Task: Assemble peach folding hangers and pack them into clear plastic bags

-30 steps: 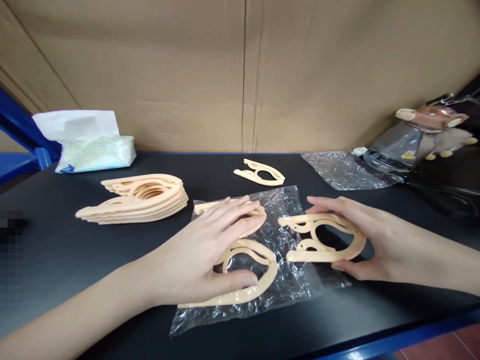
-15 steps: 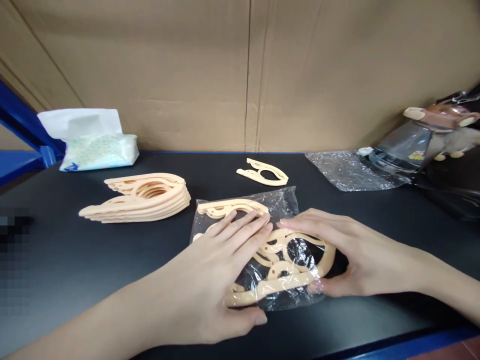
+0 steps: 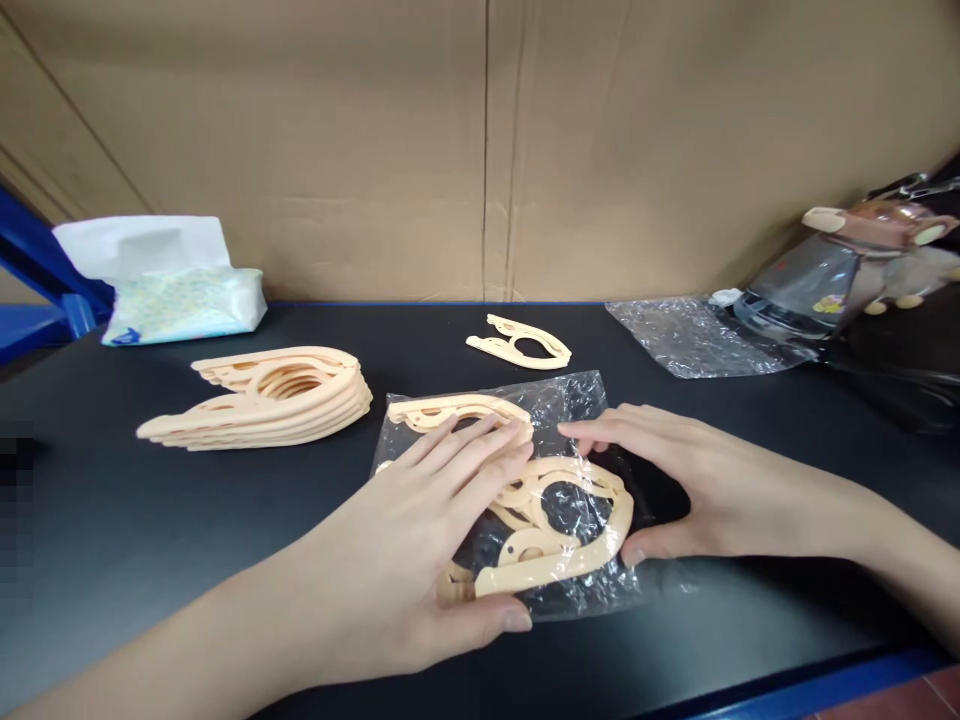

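Observation:
A clear plastic bag (image 3: 566,400) lies on the black table with cream folding hangers (image 3: 551,575) inside it. My left hand (image 3: 442,540) rests on the bag, its fingers stretched out over the hangers and hiding part of them. At the bag's right side is my right hand (image 3: 697,490), thumb and fingers spread in a C shape. Its thumb tip is at the bag's edge; whether it touches the film I cannot tell. Left of the bag sits a stack of several similar folding hangers (image 3: 322,425). One single folding hanger (image 3: 556,350) lies behind the bag.
A tissue pack (image 3: 184,305) stands at the back left. Another clear plastic bag (image 3: 675,335) lies flat at the back right, beside a transparent bottle (image 3: 802,285) with a brown lid. A cardboard wall (image 3: 360,150) closes off the table's far side.
The hangers at the bag's right end have shifted left, away from my right hand. My right fingers have come off them and spread. My left hand stays on the bag.

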A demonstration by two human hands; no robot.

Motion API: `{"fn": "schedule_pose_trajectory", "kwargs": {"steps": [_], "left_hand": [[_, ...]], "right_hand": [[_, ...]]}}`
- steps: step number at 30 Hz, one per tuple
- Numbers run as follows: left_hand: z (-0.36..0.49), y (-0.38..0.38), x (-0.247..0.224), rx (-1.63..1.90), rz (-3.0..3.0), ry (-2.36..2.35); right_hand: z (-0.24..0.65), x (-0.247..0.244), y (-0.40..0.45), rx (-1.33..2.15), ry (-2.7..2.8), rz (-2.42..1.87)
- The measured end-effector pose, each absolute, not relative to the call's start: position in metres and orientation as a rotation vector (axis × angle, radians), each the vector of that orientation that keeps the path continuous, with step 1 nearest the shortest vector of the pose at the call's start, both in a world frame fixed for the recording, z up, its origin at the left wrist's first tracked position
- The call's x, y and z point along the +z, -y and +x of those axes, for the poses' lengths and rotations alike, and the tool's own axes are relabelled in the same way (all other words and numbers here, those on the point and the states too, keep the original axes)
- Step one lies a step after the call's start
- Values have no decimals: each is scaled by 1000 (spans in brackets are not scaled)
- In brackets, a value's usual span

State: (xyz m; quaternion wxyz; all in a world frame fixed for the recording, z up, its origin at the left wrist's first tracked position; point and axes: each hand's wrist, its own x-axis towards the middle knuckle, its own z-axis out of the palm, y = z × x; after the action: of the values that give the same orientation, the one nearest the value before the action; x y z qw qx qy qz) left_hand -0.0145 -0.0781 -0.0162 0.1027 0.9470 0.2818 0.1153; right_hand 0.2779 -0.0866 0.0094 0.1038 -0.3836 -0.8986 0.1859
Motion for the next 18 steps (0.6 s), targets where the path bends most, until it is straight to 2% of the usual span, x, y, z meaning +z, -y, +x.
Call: {"fn": "schedule_pose_trajectory", "kwargs": {"steps": [3, 7, 10, 13, 18], "left_hand": [[-13, 82, -14, 341, 2763, -904], [-11, 83, -12, 279, 2785, -928], [-11, 83, -14, 298, 2802, -911], [-10, 83, -15, 334, 2791, -905], [-11, 84, -15, 341, 2832, -907]], "right_hand": [[285, 8, 87, 705, 2557, -1191], [279, 2, 85, 1070, 2347, -1088], [269, -6, 85, 1211, 2160, -1036], [258, -12, 86, 1262, 2044, -1030], [251, -8, 90, 1116, 2054, -1126]]}}
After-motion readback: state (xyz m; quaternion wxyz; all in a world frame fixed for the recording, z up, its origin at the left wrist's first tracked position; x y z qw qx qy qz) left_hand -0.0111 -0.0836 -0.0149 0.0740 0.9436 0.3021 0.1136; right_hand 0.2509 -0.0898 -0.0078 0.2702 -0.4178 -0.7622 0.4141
